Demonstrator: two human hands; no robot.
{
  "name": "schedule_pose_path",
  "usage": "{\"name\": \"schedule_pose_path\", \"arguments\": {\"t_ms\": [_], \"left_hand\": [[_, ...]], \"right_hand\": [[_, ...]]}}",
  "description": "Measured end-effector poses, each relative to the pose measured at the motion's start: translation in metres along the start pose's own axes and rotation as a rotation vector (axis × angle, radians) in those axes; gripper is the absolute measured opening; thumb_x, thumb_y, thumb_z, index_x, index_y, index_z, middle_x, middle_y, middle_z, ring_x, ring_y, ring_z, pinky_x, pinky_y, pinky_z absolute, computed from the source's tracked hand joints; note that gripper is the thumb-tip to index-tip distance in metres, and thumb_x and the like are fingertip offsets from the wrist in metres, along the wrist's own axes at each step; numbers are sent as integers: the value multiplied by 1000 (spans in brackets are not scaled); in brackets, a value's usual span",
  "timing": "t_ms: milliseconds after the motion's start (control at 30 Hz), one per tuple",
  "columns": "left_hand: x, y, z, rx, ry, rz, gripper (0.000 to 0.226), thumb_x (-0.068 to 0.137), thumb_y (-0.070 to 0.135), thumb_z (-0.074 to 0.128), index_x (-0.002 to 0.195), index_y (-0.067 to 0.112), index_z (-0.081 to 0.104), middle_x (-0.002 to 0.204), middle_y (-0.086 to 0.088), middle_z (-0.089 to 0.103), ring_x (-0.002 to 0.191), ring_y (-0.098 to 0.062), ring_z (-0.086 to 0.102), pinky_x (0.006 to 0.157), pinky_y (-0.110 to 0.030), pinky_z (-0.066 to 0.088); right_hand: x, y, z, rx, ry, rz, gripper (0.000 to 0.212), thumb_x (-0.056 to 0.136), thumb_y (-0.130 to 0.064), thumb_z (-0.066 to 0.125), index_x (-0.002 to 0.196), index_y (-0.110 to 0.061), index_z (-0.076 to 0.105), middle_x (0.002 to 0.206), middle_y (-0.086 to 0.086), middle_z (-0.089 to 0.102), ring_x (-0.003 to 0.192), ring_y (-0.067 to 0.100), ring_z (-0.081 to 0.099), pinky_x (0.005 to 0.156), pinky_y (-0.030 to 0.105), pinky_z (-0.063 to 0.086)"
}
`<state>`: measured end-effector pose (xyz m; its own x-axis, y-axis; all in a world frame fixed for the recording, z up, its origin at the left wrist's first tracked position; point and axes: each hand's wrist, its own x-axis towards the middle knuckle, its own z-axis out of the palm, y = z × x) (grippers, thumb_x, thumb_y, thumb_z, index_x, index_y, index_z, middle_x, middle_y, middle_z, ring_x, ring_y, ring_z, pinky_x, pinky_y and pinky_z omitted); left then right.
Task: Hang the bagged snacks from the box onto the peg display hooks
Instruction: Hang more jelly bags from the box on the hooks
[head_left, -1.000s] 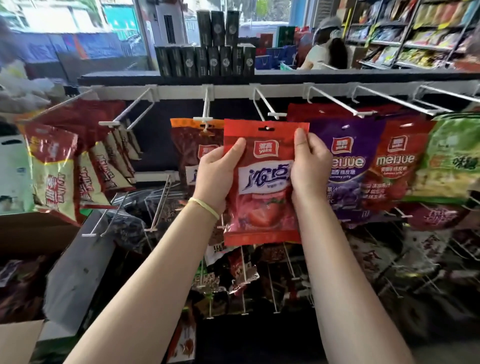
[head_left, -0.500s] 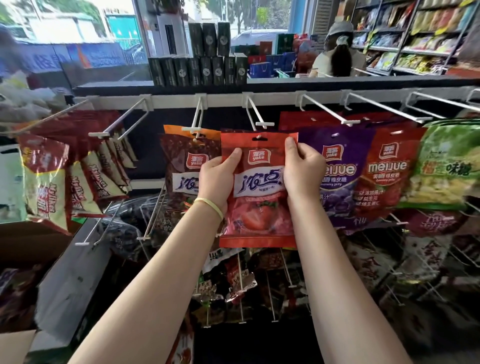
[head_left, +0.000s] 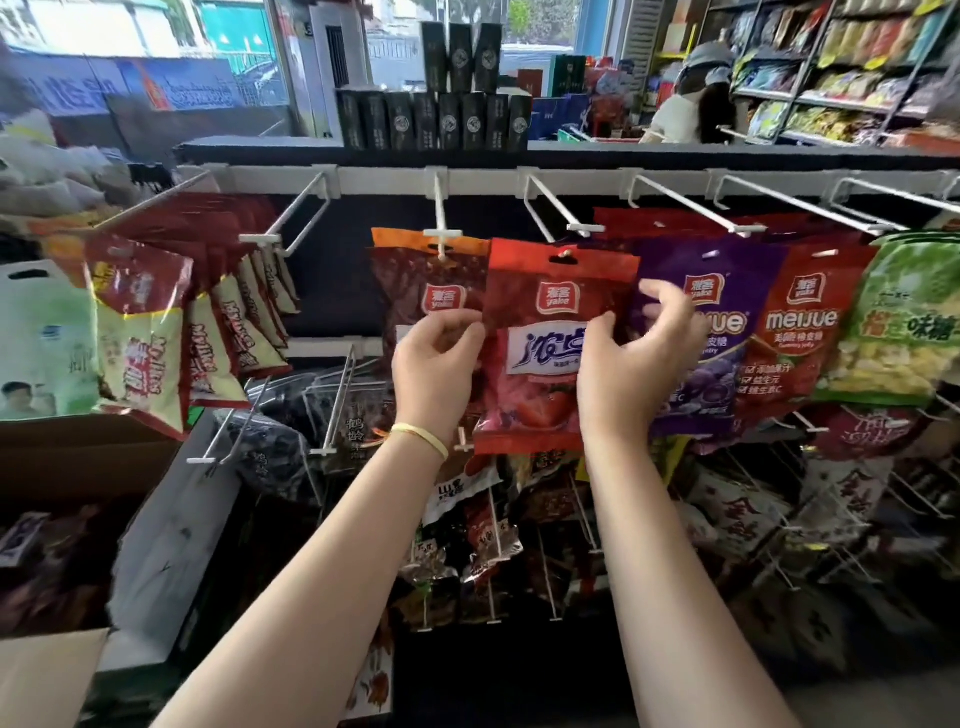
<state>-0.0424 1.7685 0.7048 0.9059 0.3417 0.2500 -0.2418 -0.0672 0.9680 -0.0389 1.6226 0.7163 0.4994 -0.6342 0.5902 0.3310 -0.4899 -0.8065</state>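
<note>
A red strawberry snack bag (head_left: 550, 291) hangs in front of the display, its hang hole just below the tip of a white peg hook (head_left: 586, 227). My left hand (head_left: 436, 364) is at the bag's left edge with loosely curled fingers, the thumb tip just touching the edge. My right hand (head_left: 639, 358) hovers over the bag's right side, fingers spread and blurred, holding nothing. The cardboard box (head_left: 78, 452) at lower left holds dark bagged snacks (head_left: 47, 571).
Neighbouring hooks carry a dark red bag (head_left: 415, 291), purple bags (head_left: 727, 364), red meijue bags (head_left: 800, 332) and green bags (head_left: 904, 322). An empty hook (head_left: 280, 228) juts out on the left. Lower hook rows hold more packs. A person (head_left: 691, 109) stands behind the counter.
Both hands gripped the red bag by its sides a second ago. The bag has moved up to the hook, and both hands have come off its sides.
</note>
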Motion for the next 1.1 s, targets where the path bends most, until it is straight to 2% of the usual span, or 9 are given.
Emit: {"name": "schedule_pose_path", "arguments": {"t_ms": [100,233,367,500,667,800,900,1033,1100], "left_hand": [[-4,-6,-41,-69,-10,-36,19,94,6,59,93,16,74,82,-9,77,76,-25,75,70,-41,62],[-15,-17,-119,-69,29,-9,24,94,3,56,85,15,75,72,-14,73,63,-27,68,60,-37,57],[-29,-45,-227,90,326,131,22,84,18,55,73,12,73,60,-4,65,58,-29,59,58,-37,48],[-30,-84,-354,224,475,8,27,78,31,51,69,13,69,54,-1,59,52,-23,53,55,-36,44],[-19,-161,-499,930,261,-249,33,88,40,52,86,16,75,89,-7,72,92,-30,64,76,-38,49],[-4,-207,-583,1192,94,-215,53,80,48,35,81,15,76,84,-7,70,87,-32,64,77,-38,45],[7,-228,-612,1304,4,-284,46,89,42,38,90,15,75,91,-7,71,91,-30,65,80,-37,44],[4,-241,-615,1245,84,-206,37,89,37,36,63,17,54,64,-4,63,62,-29,60,63,-34,38],[1,-245,-615,1217,124,-106,32,85,35,37,57,20,40,52,-4,54,49,-28,52,56,-32,36]], "right_hand": [[-35,-27,8,109,-148,-91,14,83,-6,56,94,-12,61,87,-5,57,82,14,55,75,27,46],[-99,-64,36,270,-711,50,17,89,-2,53,85,-13,66,66,6,62,58,26,54,54,34,43],[-189,-91,81,316,-1240,259,21,98,-6,51,87,-6,68,68,12,67,59,26,63,55,34,50],[-292,-121,131,276,-1573,409,26,103,-12,49,90,1,68,72,14,69,65,31,68,65,41,57],[-403,-153,191,203,-1653,460,25,103,-12,49,89,-4,69,79,16,71,70,30,70,61,32,59],[-471,-152,232,81,-1630,515,24,102,-12,48,92,-13,70,90,10,72,87,30,72,77,42,61],[-509,-142,261,-63,-1589,607,22,102,-14,47,95,-18,67,101,5,71,92,25,70,82,40,58],[-549,-121,297,-290,-1611,688,11,100,-23,52,100,-27,62,114,5,68,106,26,65,97,51,53],[-563,-117,313,-371,-1628,708,28,97,-23,57,124,-19,59,127,8,62,116,27,60,102,48,50]]}}
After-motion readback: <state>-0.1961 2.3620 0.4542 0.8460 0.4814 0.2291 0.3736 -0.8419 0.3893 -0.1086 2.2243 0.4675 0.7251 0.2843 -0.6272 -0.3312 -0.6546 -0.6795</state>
